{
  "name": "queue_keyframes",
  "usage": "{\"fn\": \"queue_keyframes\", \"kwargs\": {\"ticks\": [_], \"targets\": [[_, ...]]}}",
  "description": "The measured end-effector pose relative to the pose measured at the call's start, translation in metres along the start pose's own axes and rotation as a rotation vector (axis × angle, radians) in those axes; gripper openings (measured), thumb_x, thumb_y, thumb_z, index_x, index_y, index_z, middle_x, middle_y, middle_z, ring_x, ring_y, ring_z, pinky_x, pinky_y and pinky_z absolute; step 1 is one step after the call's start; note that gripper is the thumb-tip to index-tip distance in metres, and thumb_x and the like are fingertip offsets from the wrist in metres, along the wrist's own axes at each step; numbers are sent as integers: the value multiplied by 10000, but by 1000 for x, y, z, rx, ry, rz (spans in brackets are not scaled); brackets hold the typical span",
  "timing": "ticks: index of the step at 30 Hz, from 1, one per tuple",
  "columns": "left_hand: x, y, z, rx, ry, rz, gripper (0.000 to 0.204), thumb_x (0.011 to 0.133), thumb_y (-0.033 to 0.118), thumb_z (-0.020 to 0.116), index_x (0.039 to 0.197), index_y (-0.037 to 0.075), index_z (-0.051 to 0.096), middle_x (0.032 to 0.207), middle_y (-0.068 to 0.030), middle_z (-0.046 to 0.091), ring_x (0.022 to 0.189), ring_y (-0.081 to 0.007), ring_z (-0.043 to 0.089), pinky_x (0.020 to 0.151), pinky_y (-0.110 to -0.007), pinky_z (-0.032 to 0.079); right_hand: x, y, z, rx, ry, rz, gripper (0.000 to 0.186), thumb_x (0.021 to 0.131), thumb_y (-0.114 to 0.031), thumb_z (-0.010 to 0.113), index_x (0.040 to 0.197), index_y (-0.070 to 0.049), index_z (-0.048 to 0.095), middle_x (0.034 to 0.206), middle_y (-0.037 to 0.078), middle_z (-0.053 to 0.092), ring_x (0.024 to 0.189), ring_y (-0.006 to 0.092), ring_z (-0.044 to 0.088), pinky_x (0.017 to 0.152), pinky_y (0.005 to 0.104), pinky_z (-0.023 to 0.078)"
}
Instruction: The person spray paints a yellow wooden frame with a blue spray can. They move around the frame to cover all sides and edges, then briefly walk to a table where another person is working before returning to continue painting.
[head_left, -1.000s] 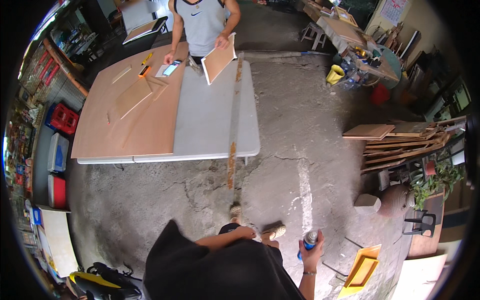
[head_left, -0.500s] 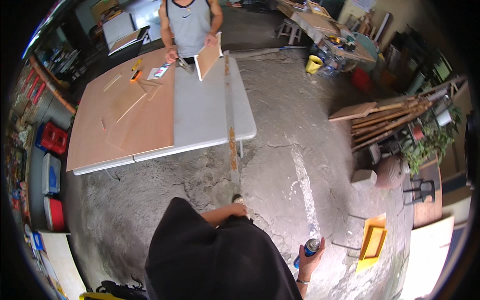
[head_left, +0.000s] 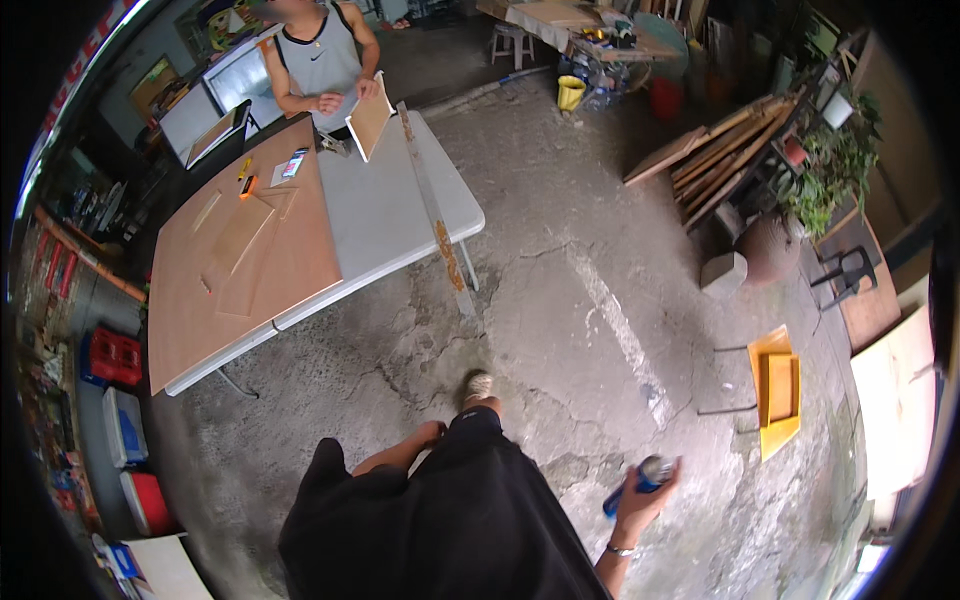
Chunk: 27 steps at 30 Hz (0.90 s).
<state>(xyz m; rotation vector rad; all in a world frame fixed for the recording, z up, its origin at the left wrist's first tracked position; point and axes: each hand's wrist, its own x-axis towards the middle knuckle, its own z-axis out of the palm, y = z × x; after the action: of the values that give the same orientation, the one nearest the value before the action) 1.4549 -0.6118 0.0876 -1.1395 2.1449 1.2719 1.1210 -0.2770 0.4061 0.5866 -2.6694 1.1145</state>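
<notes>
My right hand (head_left: 638, 512) is wrapped round a blue spray can (head_left: 655, 472) with a silvery top, held out low at my right side above the concrete floor. A metal band circles that wrist. My left hand (head_left: 430, 434) hangs beside my dark shorts, near my forward leg; its fingers are too small and partly hidden to read, and no object shows in it. Ahead on the left stands a table (head_left: 390, 215) with a grey-white top, nearest to my left hand but well apart from it.
Behind the table a person (head_left: 318, 60) steadies a white-edged board (head_left: 371, 120). A brown plywood sheet (head_left: 290, 255) and a long rusty strip (head_left: 440, 235) lie on the table. To the right are a yellow stand (head_left: 778, 390), a clay jar (head_left: 768, 248) and stacked wood (head_left: 735, 145).
My view has swung right and I have stepped forward. The spray can stays in my right hand. The other person's hand has moved from beside the phone-like item toward the board.
</notes>
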Motion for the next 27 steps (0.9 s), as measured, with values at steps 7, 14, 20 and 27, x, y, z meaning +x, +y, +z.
{"fn": "queue_keyframes", "kwargs": {"ticks": [7, 14, 20, 27], "targets": [[11, 20, -34, 17, 290, -163, 386, 996, 357, 587, 933, 5, 735, 1005, -255, 722, 987, -446, 689, 876, -542, 524, -10, -58, 1, 69, 12, -245, 926, 869, -312, 838, 1559, 23, 319, 1441, 232, 500, 1319, 385, 527, 1143, 486, 392], [35, 51, -70, -208, 503, 317, 413, 1047, 369, 503, 955, 18, 701, 980, -239, 718, 933, -439, 688, 834, -532, 515, -1, 62, -4, 1350, 545, 769, 527, 1028, -535, 538, 1238, -53, 580, 1197, 144, 674, 1067, 330, 682, 935, 500, 590], [1, 36, -110, -68, 4, 313, 370, 1036, 337, 568, 942, 14, 721, 781, -190, 702, 812, -337, 702, 740, -445, 524, -44, -143, 92, 1018, 137, 673, 437, 1001, -365, 676, 1309, -73, 570, 1064, 102, 671, 898, 213, 690, 784, 391, 589], [7, 192, -219, -121, -191, 710, 261, 1014, 276, 647, 948, 37, 728, 777, -108, 720, 677, -197, 650, 627, -351, 470, -71, -126, 115, 1546, 697, 912, 538, 948, -447, 721, 1330, -185, 448, 1139, 174, 649, 920, 333, 695, 791, 488, 611]]}}
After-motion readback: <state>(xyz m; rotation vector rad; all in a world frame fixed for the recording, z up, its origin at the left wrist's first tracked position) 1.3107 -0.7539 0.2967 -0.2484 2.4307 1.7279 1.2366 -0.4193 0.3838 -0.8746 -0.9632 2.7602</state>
